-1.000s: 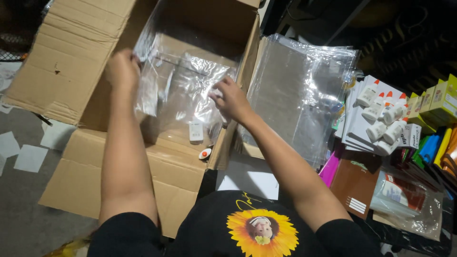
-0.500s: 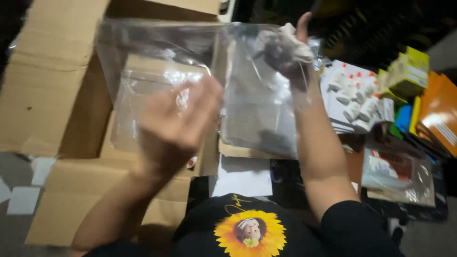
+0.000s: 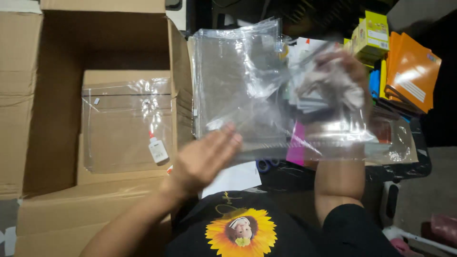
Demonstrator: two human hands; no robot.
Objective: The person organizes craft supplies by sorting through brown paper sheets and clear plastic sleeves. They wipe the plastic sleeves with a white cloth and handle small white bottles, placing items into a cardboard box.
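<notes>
I see my right hand [image 3: 340, 78] gripping a clear crinkled plastic bag [image 3: 285, 109], left hand [image 3: 204, 159] open-palmed just below its lower edge, open brown cardboard box [image 3: 57, 95] at left

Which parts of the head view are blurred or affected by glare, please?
In the head view, the right hand is smeared by motion blur inside the clear plastic bag, whose creases catch white glare; the left hand is slightly soft; the cardboard box stays sharp, while the top background is dark.

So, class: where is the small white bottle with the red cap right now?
In the head view, the small white bottle lies inside a clear bag in the open cardboard box, left of centre, just up-left of the left hand.
</notes>
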